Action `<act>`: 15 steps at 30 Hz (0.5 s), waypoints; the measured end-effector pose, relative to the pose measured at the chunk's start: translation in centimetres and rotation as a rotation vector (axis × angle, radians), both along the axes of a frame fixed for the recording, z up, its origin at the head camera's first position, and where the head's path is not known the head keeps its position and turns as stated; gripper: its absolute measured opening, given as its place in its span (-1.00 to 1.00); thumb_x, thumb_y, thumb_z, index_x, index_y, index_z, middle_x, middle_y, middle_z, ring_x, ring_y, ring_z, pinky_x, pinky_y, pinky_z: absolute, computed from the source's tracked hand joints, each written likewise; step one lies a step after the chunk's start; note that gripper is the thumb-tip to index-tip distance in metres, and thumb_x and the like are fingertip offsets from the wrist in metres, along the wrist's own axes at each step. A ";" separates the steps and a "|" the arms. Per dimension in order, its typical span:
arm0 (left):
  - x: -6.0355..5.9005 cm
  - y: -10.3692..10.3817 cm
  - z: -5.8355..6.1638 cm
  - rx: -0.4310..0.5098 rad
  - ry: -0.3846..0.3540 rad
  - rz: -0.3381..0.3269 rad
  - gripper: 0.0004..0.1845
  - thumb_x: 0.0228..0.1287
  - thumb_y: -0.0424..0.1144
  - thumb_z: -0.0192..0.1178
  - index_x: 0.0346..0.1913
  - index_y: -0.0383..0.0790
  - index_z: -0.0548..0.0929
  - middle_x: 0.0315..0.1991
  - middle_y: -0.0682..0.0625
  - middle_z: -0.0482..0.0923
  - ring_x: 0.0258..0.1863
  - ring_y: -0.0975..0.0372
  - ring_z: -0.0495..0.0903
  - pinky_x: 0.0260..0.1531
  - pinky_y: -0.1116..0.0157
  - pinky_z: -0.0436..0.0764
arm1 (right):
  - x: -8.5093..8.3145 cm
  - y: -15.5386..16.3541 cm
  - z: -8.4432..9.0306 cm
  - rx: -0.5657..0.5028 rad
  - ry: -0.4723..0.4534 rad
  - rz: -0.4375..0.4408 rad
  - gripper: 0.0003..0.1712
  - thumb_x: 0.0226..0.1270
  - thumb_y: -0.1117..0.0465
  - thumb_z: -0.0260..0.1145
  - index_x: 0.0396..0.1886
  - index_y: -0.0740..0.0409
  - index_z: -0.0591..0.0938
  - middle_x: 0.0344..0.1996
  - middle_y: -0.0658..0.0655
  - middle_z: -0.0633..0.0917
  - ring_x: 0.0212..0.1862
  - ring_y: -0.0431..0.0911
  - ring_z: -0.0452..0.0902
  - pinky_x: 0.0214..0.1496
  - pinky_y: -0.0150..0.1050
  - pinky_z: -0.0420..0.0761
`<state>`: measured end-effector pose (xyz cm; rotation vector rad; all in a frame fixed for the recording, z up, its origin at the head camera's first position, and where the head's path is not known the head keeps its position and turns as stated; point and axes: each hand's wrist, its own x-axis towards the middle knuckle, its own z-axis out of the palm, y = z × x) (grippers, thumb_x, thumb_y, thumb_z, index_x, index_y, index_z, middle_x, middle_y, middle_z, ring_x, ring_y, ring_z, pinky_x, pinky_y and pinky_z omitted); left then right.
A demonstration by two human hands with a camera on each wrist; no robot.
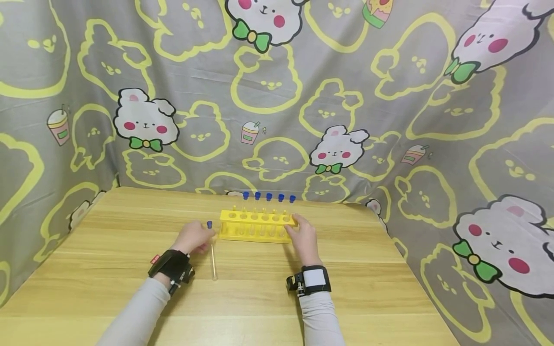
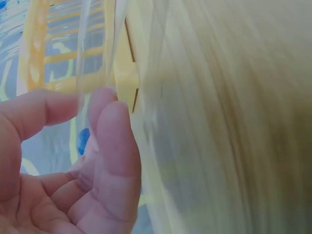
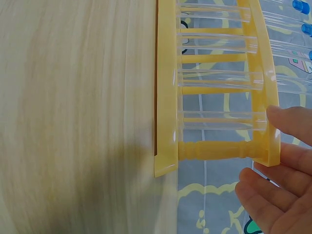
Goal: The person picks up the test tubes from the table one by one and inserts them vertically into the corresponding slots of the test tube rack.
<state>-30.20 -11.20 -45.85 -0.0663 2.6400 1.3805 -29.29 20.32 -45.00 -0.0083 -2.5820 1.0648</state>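
My left hand pinches a clear test tube with a blue stopper between thumb and fingers, left of the yellow test tube rack. The tube stands nearly upright, its rounded bottom end lower than the hand. Seen from the left wrist, the glass runs between the fingertips and the blue stopper shows behind them. At the rack's right end, my right hand grips the top bar, thumb on one side and fingers on the other.
Several test tubes with blue stoppers stand in the rack, from its second hole to its right end. Small yellow pegs rise along its back. The wood-grain table ends at a grey cartoon-print curtain behind and at the sides.
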 end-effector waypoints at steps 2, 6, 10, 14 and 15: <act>0.3 -0.5 0.3 0.003 0.030 0.004 -0.72 0.28 -0.16 0.13 -0.51 -0.28 0.52 -0.63 -0.05 0.57 -0.63 0.20 0.61 -0.58 0.32 0.65 | -0.1 0.0 0.0 0.001 0.001 0.002 -0.46 0.27 0.16 0.36 0.21 0.28 0.54 0.22 0.29 0.57 0.31 0.17 0.45 0.34 0.03 0.45; 1.2 -1.4 1.2 -0.005 0.092 0.019 -0.73 0.31 -0.14 0.12 -0.33 -0.34 0.55 -0.53 -0.08 0.62 -0.57 0.22 0.64 -0.49 0.31 0.67 | -0.2 0.0 -0.1 -0.002 0.000 0.003 -0.46 0.27 0.16 0.36 0.21 0.28 0.54 0.22 0.29 0.57 0.31 0.17 0.45 0.35 0.03 0.44; 1.7 -2.1 2.4 0.004 0.140 0.048 -0.71 0.32 -0.14 0.13 -0.20 -0.38 0.52 -0.38 -0.15 0.64 -0.50 0.20 0.68 -0.43 0.29 0.68 | -0.2 0.0 -0.1 0.000 0.002 0.004 -0.46 0.27 0.16 0.36 0.21 0.28 0.54 0.22 0.28 0.58 0.31 0.16 0.45 0.35 0.02 0.45; 1.8 -2.5 3.5 0.025 0.189 0.070 -0.72 0.30 -0.16 0.14 -0.19 -0.38 0.51 -0.30 -0.22 0.65 -0.43 0.14 0.72 -0.38 0.26 0.71 | -0.1 0.0 -0.1 0.002 0.000 0.000 -0.46 0.26 0.17 0.36 0.20 0.28 0.55 0.21 0.29 0.58 0.30 0.16 0.46 0.34 0.02 0.45; 1.8 -2.5 3.7 0.020 0.207 0.075 -0.73 0.29 -0.15 0.14 -0.20 -0.36 0.52 -0.31 -0.21 0.66 -0.43 0.15 0.72 -0.39 0.27 0.71 | -0.1 0.0 -0.1 0.002 0.000 -0.002 -0.47 0.26 0.17 0.36 0.20 0.28 0.55 0.21 0.29 0.58 0.30 0.17 0.46 0.34 0.02 0.45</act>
